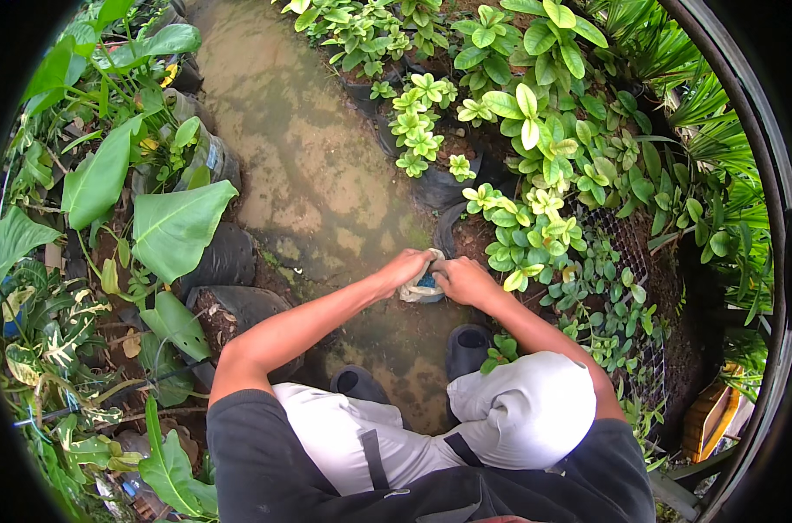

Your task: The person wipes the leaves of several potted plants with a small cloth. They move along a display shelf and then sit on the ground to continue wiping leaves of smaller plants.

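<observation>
In front of my knees, near the middle of the head view, a small pale plastic bag [410,292] stands low over the path with its mouth apart. Blue granular-looking stuff [427,281] shows inside it. My left hand [408,269] grips the bag's rim on the left side. On the right, my right hand [462,280] is at the opposite rim, fingers bent and touching the bag's edge; its fingertips are partly hidden. Both hands are close together, with the bag's opening between them.
Black grow bags with light-green leafy shrubs [422,140] line the right side. Large-leaved plants [180,225] and more black grow bags [223,261] stand left of the mossy path [304,144]. Wire mesh [621,248] lies right. My dark shoes [469,346] are just below the hands.
</observation>
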`<state>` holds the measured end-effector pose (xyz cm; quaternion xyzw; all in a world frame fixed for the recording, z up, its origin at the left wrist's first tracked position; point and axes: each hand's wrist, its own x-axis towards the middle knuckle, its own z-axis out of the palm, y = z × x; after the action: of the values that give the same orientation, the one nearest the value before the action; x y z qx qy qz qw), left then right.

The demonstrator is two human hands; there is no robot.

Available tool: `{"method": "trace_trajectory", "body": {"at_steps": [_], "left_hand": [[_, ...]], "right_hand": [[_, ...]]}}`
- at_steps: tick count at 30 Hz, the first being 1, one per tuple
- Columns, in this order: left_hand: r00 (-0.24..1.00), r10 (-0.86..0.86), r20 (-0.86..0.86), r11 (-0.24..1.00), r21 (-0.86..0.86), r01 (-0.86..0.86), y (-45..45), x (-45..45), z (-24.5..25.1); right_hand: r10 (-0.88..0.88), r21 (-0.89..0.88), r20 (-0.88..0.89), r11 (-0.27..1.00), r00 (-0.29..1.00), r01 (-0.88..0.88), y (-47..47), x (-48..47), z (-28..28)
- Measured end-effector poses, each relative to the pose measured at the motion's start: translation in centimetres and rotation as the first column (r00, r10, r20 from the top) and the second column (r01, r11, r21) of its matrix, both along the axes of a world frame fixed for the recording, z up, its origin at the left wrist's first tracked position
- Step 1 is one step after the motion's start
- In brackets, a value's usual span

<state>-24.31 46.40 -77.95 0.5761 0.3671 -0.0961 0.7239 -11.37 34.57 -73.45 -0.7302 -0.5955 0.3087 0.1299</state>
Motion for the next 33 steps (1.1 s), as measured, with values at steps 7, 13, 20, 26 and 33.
{"method": "trace_trajectory", "body": {"at_steps": [7,13,20,26,33], "left_hand": [[0.999,-0.025,0.037,0.999,-0.039,0.027,-0.2,0.1,0.2],[0.999,-0.042,0.027,0.999,-0.028,0.043,-0.7,0.1,0.2],[0.995,-0.099,-0.014,0.995,-0.014,0.099,-0.4,0.0,0.1],[0.995,-0.095,-0.006,0.995,-0.005,0.095,-0.3,-0.1,0.3],[0.99,-0.143,-0.011,0.99,-0.014,0.143,-0.6,0.0,0.0]], "right_hand": [[0.085,-0.14,0.197,0.988,0.977,-0.058,-0.1,-0.5,-2.0],[0.141,-0.225,0.171,0.969,0.975,-0.101,-0.1,-0.2,-2.5],[0.09,-0.202,0.127,0.977,0.988,-0.063,-0.1,-0.5,-2.5],[0.057,-0.177,0.141,0.984,0.988,-0.031,-0.3,-0.7,-3.0],[0.077,-0.178,0.172,0.983,0.982,-0.046,-0.5,-0.6,-3.3]]}}
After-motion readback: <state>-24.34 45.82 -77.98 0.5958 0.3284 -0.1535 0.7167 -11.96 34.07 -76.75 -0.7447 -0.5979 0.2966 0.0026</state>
